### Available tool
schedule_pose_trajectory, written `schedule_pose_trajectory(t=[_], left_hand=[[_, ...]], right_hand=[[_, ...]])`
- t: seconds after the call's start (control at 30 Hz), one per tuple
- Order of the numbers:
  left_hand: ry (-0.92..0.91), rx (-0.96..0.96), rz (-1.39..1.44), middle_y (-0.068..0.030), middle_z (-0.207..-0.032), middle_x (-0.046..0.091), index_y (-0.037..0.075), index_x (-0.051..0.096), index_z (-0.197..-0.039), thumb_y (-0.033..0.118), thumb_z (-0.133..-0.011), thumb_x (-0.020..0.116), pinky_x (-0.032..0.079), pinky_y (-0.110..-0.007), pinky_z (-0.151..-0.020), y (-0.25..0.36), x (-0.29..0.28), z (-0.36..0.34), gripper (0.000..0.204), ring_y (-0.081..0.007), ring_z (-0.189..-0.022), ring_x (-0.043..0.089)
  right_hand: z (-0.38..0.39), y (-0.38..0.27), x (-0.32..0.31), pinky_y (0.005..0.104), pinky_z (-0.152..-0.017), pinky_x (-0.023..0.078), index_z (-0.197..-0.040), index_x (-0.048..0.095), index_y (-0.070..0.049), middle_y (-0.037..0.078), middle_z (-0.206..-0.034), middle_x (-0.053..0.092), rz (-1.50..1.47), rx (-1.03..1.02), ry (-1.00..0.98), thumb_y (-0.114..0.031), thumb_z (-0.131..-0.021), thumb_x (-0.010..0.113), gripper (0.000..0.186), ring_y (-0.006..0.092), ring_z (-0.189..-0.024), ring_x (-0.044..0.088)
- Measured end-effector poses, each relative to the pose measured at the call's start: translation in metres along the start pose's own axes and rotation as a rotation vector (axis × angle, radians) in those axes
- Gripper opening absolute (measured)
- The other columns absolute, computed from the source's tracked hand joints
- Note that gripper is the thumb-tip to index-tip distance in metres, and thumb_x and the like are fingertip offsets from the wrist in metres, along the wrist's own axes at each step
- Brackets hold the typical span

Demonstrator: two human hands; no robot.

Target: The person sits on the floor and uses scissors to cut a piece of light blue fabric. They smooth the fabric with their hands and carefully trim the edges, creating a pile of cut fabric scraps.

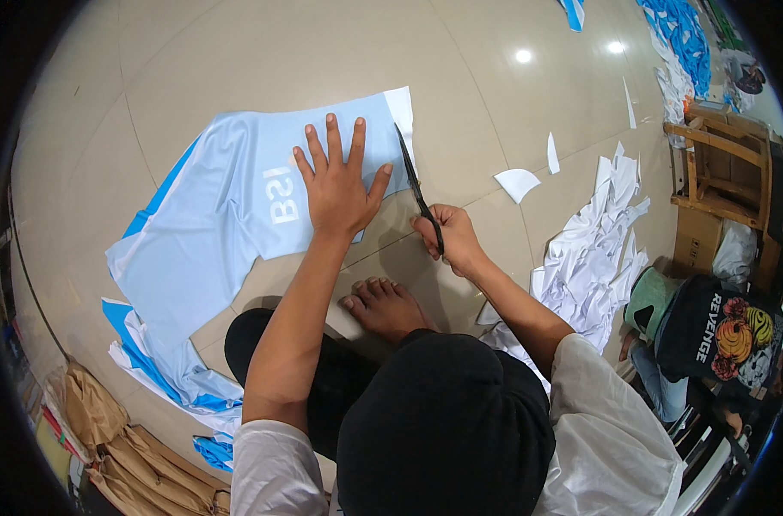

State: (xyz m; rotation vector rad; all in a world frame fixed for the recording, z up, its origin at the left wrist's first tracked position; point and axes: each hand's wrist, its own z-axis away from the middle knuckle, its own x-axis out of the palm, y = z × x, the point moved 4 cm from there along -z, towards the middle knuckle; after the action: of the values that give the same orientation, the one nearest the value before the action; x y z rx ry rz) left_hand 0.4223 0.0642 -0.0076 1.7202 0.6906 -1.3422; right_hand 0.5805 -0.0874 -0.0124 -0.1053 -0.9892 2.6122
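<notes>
A light blue piece of fabric [202, 232] with pale lettering lies spread on the floor, its far right edge bordered by a white strip [400, 107]. My left hand [340, 189] presses flat on this fabric, fingers spread. Black scissors [415, 185] are gripped in my right hand [450, 236], just right of the cloth. Their blades point away from me along the line between the blue fabric and the white strip. The tips reach the cloth near the strip; whether the blades are parted is hard to make out.
White fabric scraps [593, 232] are heaped at the right, with a small white offcut [518, 184] nearby. More blue-and-white fabric [168, 370] lies at the lower left, beside brown wrapping [142, 456]. A wooden stool [722, 163] and a seated person [709, 335] are at the right. My bare foot [387, 308] rests below the cloth.
</notes>
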Motion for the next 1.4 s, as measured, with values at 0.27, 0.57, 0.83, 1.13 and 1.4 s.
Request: schedule_pose_trajectory(t=[0.27, 0.57, 0.83, 1.13, 1.4], left_hand=[[-0.004, -0.005, 0.003, -0.0242, -0.181, 0.025, 0.022, 0.037, -0.175, 0.059, -0.106, 0.061, 0.014, -0.078, -0.128, -0.001, 0.001, 0.0, 0.082, -0.0566, -0.166, 0.017], [-0.014, -0.007, -0.003, -0.0242, -0.181, 0.025, 0.022, 0.037, -0.175, 0.06, -0.106, 0.061, 0.014, -0.078, -0.128, -0.001, 0.002, 0.001, 0.082, -0.0561, -0.166, 0.016], [-0.031, -0.014, -0.007, -0.0244, -0.181, 0.024, 0.022, 0.035, -0.176, 0.061, -0.107, 0.058, 0.012, -0.077, -0.129, 0.0, 0.002, -0.001, 0.082, -0.0557, -0.167, 0.014], [-0.015, -0.009, -0.002, -0.0246, -0.181, 0.025, 0.022, 0.038, -0.175, 0.06, -0.107, 0.059, 0.013, -0.077, -0.129, 0.0, 0.001, 0.0, 0.081, -0.0562, -0.166, 0.017], [-0.023, -0.016, 0.003, -0.024, -0.181, 0.026, 0.022, 0.038, -0.175, 0.059, -0.106, 0.061, 0.013, -0.076, -0.13, 0.001, 0.0, -0.001, 0.082, -0.0554, -0.166, 0.017]], right_hand=[[0.0, 0.002, 0.002, 0.0265, -0.042, 0.036, -0.074, 0.06, -0.009, 0.0, -0.058, 0.058, -0.005, 0.003, 0.007, -0.02, -0.098, 0.081, 0.034, 0.0085, -0.045, 0.05], [-0.003, 0.0, 0.0, 0.0272, -0.043, 0.038, -0.076, 0.063, -0.007, 0.001, -0.06, 0.06, 0.01, 0.0, 0.015, -0.019, -0.096, 0.082, 0.031, 0.0099, -0.046, 0.052], [-0.015, -0.003, 0.003, 0.027, -0.043, 0.038, -0.077, 0.063, -0.006, 0.002, -0.06, 0.06, -0.009, -0.028, 0.014, -0.019, -0.096, 0.082, 0.03, 0.0099, -0.047, 0.053], [-0.012, -0.007, 0.003, 0.0276, -0.041, 0.038, -0.077, 0.063, -0.005, 0.002, -0.06, 0.06, -0.001, -0.022, 0.007, -0.021, -0.096, 0.083, 0.032, 0.0104, -0.045, 0.053], [-0.025, -0.017, 0.005, 0.028, -0.042, 0.04, -0.074, 0.061, -0.007, 0.002, -0.059, 0.059, -0.012, -0.045, 0.004, -0.023, -0.094, 0.084, 0.034, 0.0108, -0.046, 0.053]])
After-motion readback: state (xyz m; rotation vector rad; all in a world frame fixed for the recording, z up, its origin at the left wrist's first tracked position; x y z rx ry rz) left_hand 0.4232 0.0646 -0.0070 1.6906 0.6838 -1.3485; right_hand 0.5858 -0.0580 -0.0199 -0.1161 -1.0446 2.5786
